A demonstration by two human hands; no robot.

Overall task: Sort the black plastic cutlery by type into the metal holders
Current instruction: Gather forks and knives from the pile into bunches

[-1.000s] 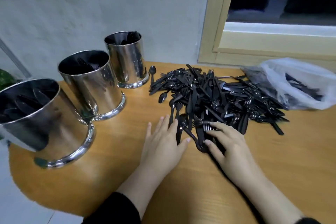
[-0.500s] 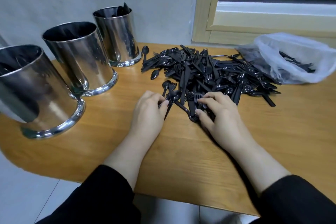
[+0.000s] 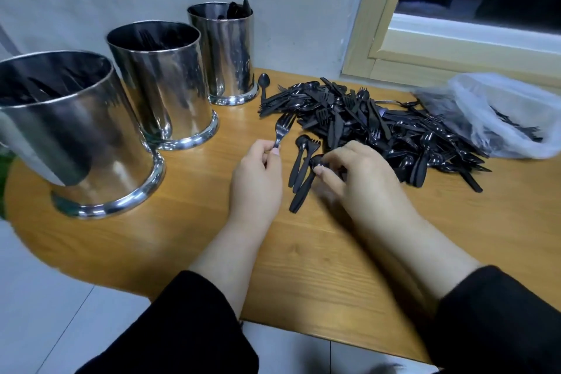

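A heap of black plastic cutlery (image 3: 373,124) lies on the wooden table (image 3: 212,222). My left hand (image 3: 256,182) pinches a black fork (image 3: 281,130) by its handle, tines pointing up and away. My right hand (image 3: 361,179) pinches the bowl of a black spoon (image 3: 305,188) at the heap's near edge. Another spoon and a fork (image 3: 299,161) lie loose between my hands. Three metal holders stand at the left: the near one (image 3: 76,136), the middle one (image 3: 164,85) and the far one (image 3: 227,51), each with dark cutlery inside.
A clear plastic bag (image 3: 498,112) holding more black cutlery lies at the right beside the heap. A single spoon (image 3: 263,85) lies by the far holder. A wall and a wooden window frame (image 3: 379,39) stand behind the table. Its rounded edge is at the left.
My left hand has lifted a fork off the heap's edge and drawn it left. My right hand has shifted onto a spoon. The camera view has tilted.
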